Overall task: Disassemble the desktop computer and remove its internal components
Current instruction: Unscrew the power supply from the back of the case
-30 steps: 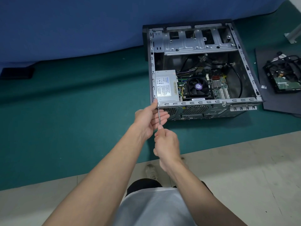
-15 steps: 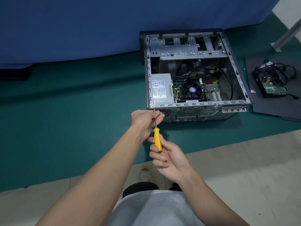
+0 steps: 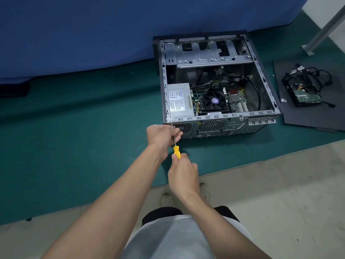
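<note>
My left hand (image 3: 162, 134) curls its fingers round the shaft of the yellow-handled screwdriver (image 3: 176, 151), steadying the tip against slipping. Just nearer, my right hand (image 3: 183, 174) wraps tight round the handle to turn it. The tip meets the near left corner of the open grey metal computer case (image 3: 224, 116) on the green floor mat (image 3: 93, 128), probably at a screw holding the silver box-shaped power supply (image 3: 180, 100). Far right, a hard drive with black cables (image 3: 306, 93) lies aside on a dark panel (image 3: 308, 116).

Bare metal case (image 3: 216, 116) (matt), glossy plastic screwdriver (image 3: 176, 151).
</note>
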